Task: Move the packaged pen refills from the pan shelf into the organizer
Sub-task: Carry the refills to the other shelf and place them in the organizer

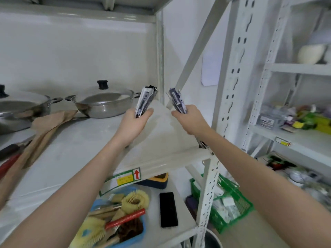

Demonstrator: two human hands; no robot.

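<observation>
My left hand (133,122) grips a bundle of packaged pen refills (146,100), dark blue and white sleeves that stand upright above the pan shelf (86,140). My right hand (189,119) grips a second bundle of packaged refills (177,99), also upright, near the shelf's right corner. Both bundles are lifted off the shelf surface. The lower ends of the packs are hidden inside my fists. A clear organizer (268,119) with small items sits on the right-hand rack, blurred.
Two steel pans with glass lids (102,104) (19,108) stand at the shelf's back. Brown paper (44,129) and red-handled tools (9,161) lie at the left. Below are a blue tray of brushes (121,217), a black phone (168,209) and a green basket (231,206). A rack upright (231,86) stands to the right.
</observation>
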